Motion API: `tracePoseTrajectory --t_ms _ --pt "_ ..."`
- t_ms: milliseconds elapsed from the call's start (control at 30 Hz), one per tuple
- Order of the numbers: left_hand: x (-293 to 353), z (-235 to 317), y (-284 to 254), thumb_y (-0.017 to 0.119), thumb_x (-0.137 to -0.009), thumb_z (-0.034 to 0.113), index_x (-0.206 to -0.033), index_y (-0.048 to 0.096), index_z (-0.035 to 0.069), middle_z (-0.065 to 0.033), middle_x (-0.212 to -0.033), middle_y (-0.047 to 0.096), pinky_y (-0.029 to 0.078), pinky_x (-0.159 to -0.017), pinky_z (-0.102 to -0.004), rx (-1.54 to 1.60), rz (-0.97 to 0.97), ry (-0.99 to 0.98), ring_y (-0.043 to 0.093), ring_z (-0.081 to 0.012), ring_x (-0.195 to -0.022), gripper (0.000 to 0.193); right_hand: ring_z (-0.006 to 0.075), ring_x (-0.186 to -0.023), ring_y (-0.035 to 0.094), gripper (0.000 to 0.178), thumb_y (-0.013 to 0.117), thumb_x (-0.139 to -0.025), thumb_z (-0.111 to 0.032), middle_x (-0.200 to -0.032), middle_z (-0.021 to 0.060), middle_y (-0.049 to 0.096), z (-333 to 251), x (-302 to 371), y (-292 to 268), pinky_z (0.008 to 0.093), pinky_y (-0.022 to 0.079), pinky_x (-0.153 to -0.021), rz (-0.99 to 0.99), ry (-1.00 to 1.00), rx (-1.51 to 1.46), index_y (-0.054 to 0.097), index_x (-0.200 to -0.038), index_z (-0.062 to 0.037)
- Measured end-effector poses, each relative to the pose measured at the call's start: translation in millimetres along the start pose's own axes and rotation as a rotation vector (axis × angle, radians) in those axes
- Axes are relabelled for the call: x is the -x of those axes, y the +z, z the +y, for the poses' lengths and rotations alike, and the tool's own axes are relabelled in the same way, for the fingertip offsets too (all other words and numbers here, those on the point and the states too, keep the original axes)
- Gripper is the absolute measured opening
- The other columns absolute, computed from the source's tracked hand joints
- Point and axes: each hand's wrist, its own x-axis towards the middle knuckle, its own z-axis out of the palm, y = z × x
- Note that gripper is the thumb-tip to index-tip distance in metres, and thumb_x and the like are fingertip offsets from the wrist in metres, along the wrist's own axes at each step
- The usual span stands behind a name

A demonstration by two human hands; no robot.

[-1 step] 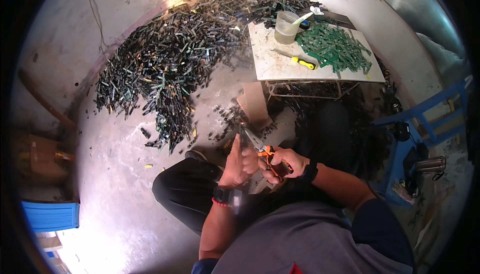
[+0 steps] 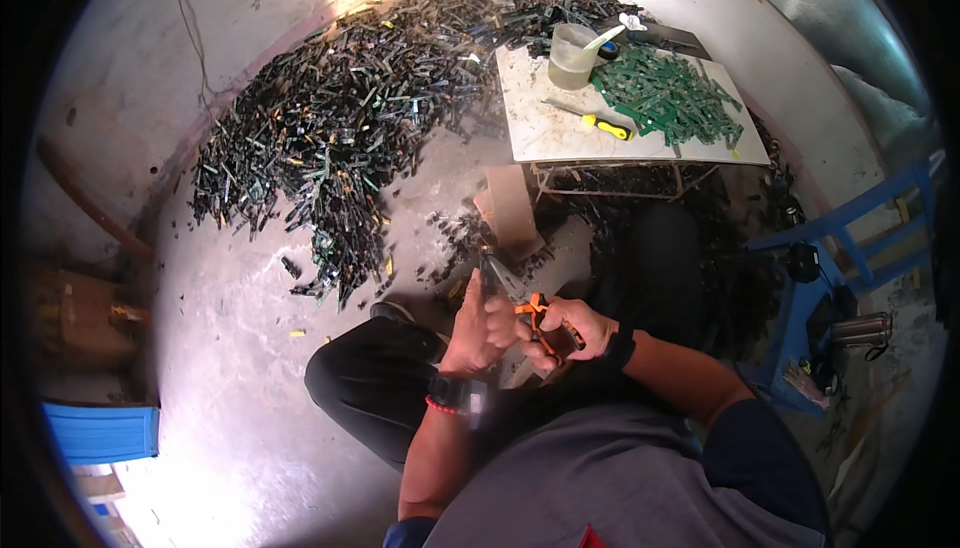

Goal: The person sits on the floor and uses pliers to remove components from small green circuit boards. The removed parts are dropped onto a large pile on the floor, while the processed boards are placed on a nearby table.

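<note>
My right hand [image 2: 580, 326] is wrapped round the orange and black handles of a pair of pliers [image 2: 538, 310]. The grey jaws reach up and left, beside the fingers of my left hand. My left hand [image 2: 476, 333] is closed, thumb pointing forward, on a narrow dark strip [image 2: 484, 266] whose upper end shows past the thumb. The jaws lie at or right against this strip; whether they bite it I cannot tell. On the floor just ahead, a piece of brown cardboard [image 2: 512, 210] lies among small dark scraps [image 2: 455, 248].
A big heap of dark strips [image 2: 330, 133] spreads over the floor ahead and left. On a low white-topped table [image 2: 535, 133] stand a plastic beaker [image 2: 572, 60], a yellow-black screwdriver [image 2: 606, 127] and a pile of green strips [image 2: 670, 98]. A blue chair [image 2: 800, 318] is at right.
</note>
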Motion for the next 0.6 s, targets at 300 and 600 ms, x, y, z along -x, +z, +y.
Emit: tracePoseTrajectory --t_ms 300,600 --pt "6.3 -5.1 7.7 0.027 -0.094 0.058 -0.065 0.036 0.014 -0.0128 -0.063 0.046 0.039 -0.039 -0.0323 -0.156 0.023 0.098 0.038 -0.0172 -0.039 0.054 0.0233 -0.079 0.063 0.029 0.045 -0.085 -0.028 -0.089 0.008 0.061 -5.0 11.0 7.1 0.023 0.043 -0.046 0.091 -0.117 0.04 0.053 -0.103 -0.0072" --pt "6.3 -4.6 5.2 0.034 -0.087 0.067 -0.071 0.043 0.011 -0.0061 -0.051 0.046 0.04 -0.031 -0.0295 -0.196 0.263 0.0 0.043 -0.0215 -0.034 0.06 0.0309 -0.083 0.064 0.049 0.045 -0.083 -0.018 -0.098 0.0154 0.061 -5.7 7.5 43.6 0.0272 0.05 -0.05 0.053 0.013 0.125 0.039 -0.132 -0.0147"
